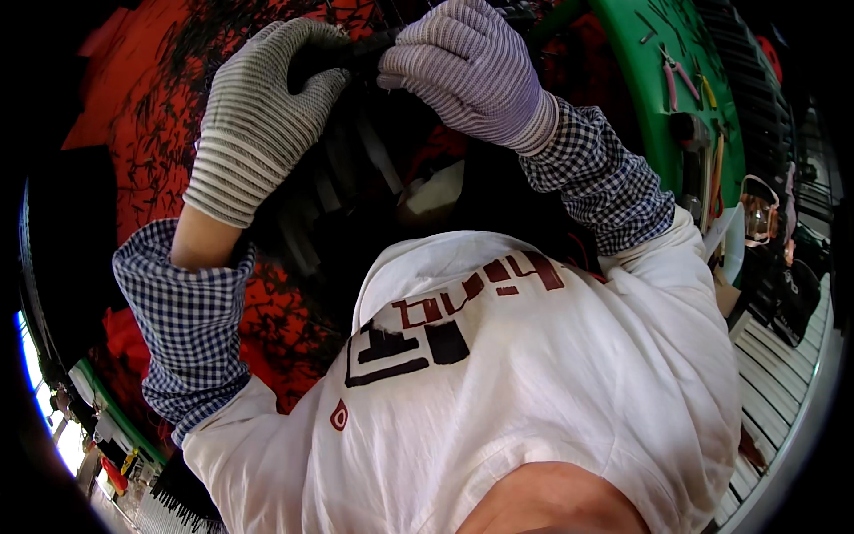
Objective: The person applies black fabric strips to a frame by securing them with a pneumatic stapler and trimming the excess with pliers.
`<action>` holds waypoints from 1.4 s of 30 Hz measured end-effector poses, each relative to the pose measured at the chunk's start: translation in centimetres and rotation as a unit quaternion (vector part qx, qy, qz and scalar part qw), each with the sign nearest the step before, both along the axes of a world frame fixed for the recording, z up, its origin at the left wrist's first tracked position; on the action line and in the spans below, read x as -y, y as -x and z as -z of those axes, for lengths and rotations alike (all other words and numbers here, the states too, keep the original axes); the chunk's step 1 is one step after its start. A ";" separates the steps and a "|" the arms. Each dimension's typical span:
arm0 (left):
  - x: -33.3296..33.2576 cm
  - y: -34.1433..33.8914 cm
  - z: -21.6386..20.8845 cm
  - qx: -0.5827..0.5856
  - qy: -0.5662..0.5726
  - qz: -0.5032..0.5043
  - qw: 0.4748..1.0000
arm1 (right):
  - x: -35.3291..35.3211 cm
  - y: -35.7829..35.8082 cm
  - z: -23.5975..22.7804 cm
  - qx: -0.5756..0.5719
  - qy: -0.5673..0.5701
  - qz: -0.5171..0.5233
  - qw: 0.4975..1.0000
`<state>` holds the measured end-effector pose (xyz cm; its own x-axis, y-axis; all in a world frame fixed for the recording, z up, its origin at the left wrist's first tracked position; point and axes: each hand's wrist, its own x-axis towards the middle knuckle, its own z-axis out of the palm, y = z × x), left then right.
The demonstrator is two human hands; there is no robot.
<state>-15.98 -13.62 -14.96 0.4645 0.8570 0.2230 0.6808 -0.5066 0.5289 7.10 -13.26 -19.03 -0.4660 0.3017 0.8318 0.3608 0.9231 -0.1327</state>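
Note:
Both my hands wear striped knit gloves and meet at the top of the head view. My left hand (267, 111) has its thumb and fingers curled about the left end of a dark bar-shaped piece (366, 52). Folded fingers of my right hand (471, 76) grip the same piece at its right end. The piece is nearly black against a dark background, so its exact kind cannot be made out. Below the hands, several pale grey strips (378, 156) show dimly in the shadow.
A red surface (107, 116) strewn with short black scraps spreads on the left and under the hands. On the right, a green tabletop (636, 44) bears pink-handled pliers (683, 82) and a dark power tool (690, 133). Slatted pale panels (774, 374) stand at the lower right.

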 end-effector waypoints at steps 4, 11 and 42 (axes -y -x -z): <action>0.3 -0.1 0.1 0.006 -0.047 -0.038 0.998 | 0.1 0.6 -0.8 -0.013 0.035 -0.010 0.999; 0.3 0.3 1.5 0.063 -0.051 -0.023 0.996 | 0.0 0.7 -0.7 -0.015 0.016 -0.030 0.999; 0.4 -0.8 0.0 0.018 -0.075 -0.109 0.991 | 4.1 -26.3 -2.3 0.073 0.126 0.549 0.823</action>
